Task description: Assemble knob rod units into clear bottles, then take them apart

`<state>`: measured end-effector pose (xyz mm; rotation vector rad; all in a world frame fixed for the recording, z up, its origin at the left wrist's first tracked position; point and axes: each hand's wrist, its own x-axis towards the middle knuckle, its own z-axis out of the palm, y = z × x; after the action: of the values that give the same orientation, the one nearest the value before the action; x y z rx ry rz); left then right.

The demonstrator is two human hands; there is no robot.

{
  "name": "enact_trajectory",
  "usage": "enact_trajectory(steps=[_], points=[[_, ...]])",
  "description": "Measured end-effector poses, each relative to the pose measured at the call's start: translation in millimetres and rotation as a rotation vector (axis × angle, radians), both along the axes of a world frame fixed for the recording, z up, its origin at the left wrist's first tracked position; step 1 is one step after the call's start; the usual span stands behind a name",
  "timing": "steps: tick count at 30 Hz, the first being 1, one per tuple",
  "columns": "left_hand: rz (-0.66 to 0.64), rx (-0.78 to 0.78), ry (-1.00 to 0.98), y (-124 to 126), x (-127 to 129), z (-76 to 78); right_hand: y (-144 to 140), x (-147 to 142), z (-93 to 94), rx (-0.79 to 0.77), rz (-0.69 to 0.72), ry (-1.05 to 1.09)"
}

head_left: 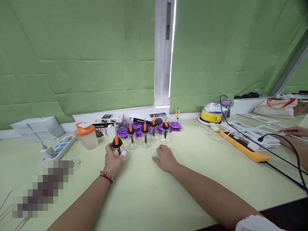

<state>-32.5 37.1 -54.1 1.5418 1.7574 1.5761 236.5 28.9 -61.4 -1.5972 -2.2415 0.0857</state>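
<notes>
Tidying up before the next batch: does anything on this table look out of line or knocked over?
Nothing is spilled or toppled. One clear cup, held by the left hand, sits forward of the row of four cups. The right hand rests flat.

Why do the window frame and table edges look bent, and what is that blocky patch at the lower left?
Head view: a wide lens bows the window frame and table; daylight glares white in the slit beside the frame; the blocky patch is deliberate pixelation; the left hand on a clear cup looks sharp.

Clear cups [139, 141] with orange-black tops; purple discs [175, 125]; orange-lidded shaker [86, 136]; pale green table [149, 192]; red bracelet [106, 175].
</notes>
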Motion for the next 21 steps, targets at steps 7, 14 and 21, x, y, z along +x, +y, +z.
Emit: enact_trajectory(steps=[7, 14, 21], points=[[-0.034, -0.176, 0.207, 14, -21, -7.1, 33, 27, -7.8, 0.094, -0.463, 0.143], [-0.012, -0.269, 0.327, 34, -37, -10.8, 65, 41, -17.9, -0.073, -0.482, 0.161], [-0.033, -0.355, 0.398, 54, -46, -14.8, 79, 47, -12.9, -0.131, -0.488, 0.115]])
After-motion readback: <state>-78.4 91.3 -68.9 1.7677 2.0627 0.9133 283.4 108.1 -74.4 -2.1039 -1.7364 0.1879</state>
